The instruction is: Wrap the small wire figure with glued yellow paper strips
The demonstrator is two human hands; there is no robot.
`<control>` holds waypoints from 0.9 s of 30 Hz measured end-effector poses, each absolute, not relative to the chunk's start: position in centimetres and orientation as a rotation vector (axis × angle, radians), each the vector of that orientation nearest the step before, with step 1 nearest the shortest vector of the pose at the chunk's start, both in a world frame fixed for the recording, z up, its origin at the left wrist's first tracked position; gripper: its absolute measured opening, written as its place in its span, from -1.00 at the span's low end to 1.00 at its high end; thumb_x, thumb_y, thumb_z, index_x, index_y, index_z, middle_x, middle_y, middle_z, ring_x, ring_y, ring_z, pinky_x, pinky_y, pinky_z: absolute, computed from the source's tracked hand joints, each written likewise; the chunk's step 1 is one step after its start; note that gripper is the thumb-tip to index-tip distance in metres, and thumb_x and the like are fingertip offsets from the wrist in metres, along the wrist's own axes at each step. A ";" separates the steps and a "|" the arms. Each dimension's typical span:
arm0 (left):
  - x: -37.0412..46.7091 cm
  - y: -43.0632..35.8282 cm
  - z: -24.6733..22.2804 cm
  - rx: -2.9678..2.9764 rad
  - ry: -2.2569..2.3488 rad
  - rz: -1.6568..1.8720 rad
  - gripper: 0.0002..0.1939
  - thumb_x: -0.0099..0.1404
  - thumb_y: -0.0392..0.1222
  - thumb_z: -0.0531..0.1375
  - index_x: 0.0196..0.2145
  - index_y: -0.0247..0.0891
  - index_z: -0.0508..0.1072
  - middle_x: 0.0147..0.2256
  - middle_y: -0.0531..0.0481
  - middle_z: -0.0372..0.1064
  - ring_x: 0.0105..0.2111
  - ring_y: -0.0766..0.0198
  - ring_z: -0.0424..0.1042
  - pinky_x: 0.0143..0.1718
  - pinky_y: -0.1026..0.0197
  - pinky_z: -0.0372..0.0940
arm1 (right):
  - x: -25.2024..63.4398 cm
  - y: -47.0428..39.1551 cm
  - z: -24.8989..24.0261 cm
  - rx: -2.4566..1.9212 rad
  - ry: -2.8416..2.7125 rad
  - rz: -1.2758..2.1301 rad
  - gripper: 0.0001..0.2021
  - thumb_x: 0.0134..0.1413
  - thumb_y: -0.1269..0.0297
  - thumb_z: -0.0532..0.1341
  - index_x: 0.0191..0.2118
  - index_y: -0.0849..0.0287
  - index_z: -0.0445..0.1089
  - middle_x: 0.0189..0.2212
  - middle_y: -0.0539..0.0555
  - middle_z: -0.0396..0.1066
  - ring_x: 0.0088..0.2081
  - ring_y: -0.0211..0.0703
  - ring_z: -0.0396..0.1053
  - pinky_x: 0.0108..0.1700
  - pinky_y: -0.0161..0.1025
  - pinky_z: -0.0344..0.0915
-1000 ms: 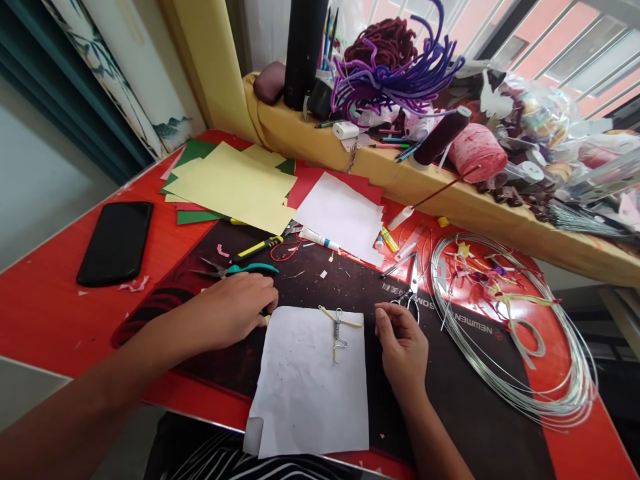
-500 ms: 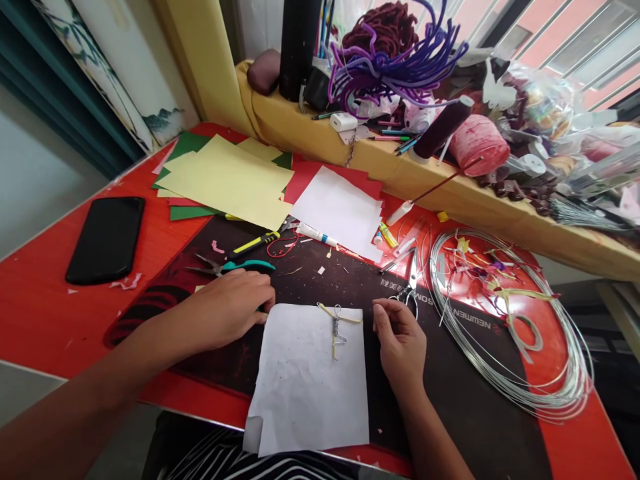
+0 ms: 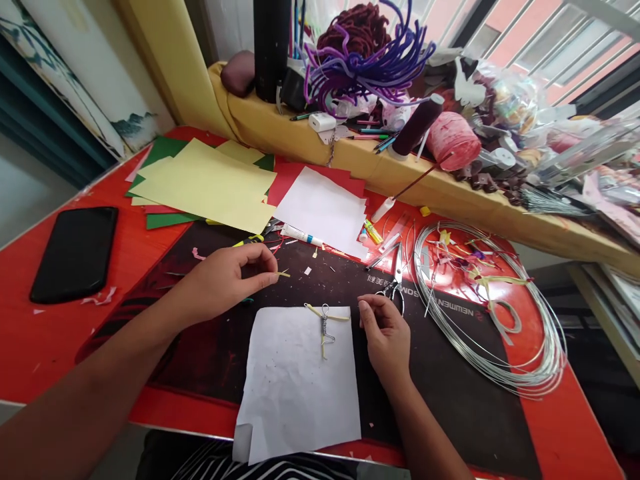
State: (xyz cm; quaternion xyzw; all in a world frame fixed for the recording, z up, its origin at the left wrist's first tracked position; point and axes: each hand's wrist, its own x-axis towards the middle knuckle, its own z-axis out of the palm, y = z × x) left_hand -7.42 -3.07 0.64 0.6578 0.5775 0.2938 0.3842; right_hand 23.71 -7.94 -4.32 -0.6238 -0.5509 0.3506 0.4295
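Note:
My left hand [image 3: 227,277] is raised over the dark mat, thumb and forefinger pinching a thin yellowish paper strip [image 3: 283,274]. Beneath it, mostly covered, lie teal-handled pliers [image 3: 247,300]. My right hand [image 3: 387,340] rests by the right edge of a white paper sheet [image 3: 300,393], fingertips pressed together; anything between them is too small to make out. On the sheet's upper right lies a small twisted-wire figure [image 3: 325,325] with a looped head, a bent leg and yellow strips along its arms and other leg. Scissors [image 3: 397,273] lie just beyond my right hand.
A wire coil [image 3: 547,373] lies at right, with coloured scraps inside it. Behind the mat [image 3: 465,413] are yellow paper [image 3: 220,187], white paper [image 3: 325,213] and a glue tube [image 3: 301,235]. A phone [image 3: 75,253] lies left. Yarn [image 3: 353,33] and supplies crowd the sill.
My left hand has lifted from beside the sheet's upper left corner, moving up over the pliers with the yellowish strip showing. The view has shifted slightly; my right hand keeps its pose.

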 end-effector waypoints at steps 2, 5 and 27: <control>-6.0 -2.4 1.0 1.575 1.361 0.802 -0.79 0.25 0.05 0.34 -0.36 -0.11 0.54 -0.36 -0.01 0.54 -0.35 0.16 0.50 -0.29 0.16 0.41 | 23.6 -7.9 -4.3 -1.559 -1.396 0.871 -0.77 0.32 0.06 0.29 -0.19 0.12 0.56 -0.51 -0.03 0.41 -0.48 -0.18 0.33 -0.42 -0.26 0.29; -3.9 -1.6 1.3 1.491 1.235 0.796 -0.79 0.21 0.03 0.36 -0.38 -0.13 0.52 -0.40 -0.01 0.52 -0.37 0.17 0.49 -0.33 0.17 0.41 | 23.4 -7.7 -4.1 -1.537 -1.404 0.923 -0.76 0.32 0.05 0.28 -0.20 0.11 0.56 -0.52 -0.03 0.40 -0.47 -0.17 0.34 -0.41 -0.26 0.30; 2.0 -1.5 0.6 1.510 1.076 0.699 -0.65 0.30 0.02 0.28 -0.02 -0.16 0.53 -0.23 -0.05 0.57 -0.25 0.14 0.54 -0.25 0.13 0.44 | 22.2 -5.6 -1.9 -1.308 -1.522 0.915 -0.81 0.33 0.19 0.25 -0.29 0.13 0.53 -0.49 -0.02 0.43 -0.49 -0.22 0.30 -0.42 -0.29 0.21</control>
